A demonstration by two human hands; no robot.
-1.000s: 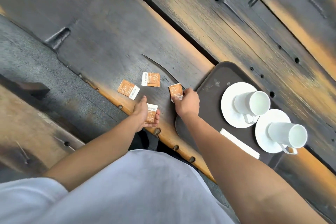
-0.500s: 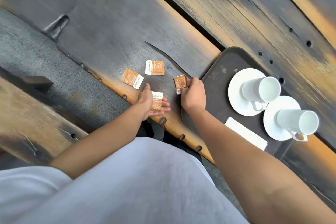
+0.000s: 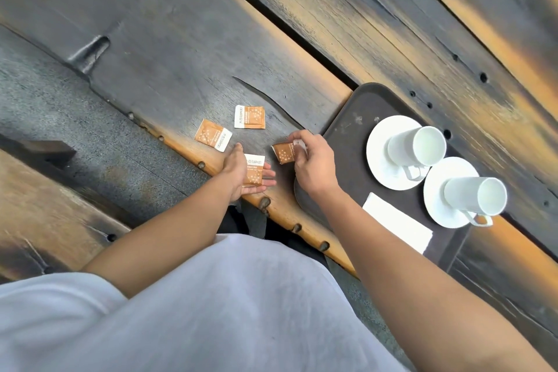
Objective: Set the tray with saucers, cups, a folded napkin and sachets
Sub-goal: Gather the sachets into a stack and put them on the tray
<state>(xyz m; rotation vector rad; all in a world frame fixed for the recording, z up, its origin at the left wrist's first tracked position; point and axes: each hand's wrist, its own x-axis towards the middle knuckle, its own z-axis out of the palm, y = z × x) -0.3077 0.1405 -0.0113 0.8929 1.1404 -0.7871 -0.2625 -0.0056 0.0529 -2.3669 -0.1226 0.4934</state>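
- Four sachets are in play, none on the tray (image 3: 341,133) yet: two lie loose on the table (image 3: 169,48), one at 12 o'clock (image 3: 249,116) and one at 10 o'clock (image 3: 213,134) from the left hand (image 3: 241,174).
- Left hand lies open, palm up, a sachet (image 3: 253,170) resting flat on its fingers. Nothing clamps it, so a tilt could slide it off the table edge just below.
- Right hand (image 3: 314,164) pinches another sachet (image 3: 284,153) by one end, just left of the tray's rim. So slight a grip may let it twist or drop short of the tray.
- Both cups (image 3: 415,146) (image 3: 474,196) stand on saucers (image 3: 377,160) (image 3: 434,205) at 3 o'clock from the right hand; a careless sweep could knock a handle.
- Napkin (image 3: 398,225) lies at the tray's near edge, close under the right forearm; the arm could drag it askew.
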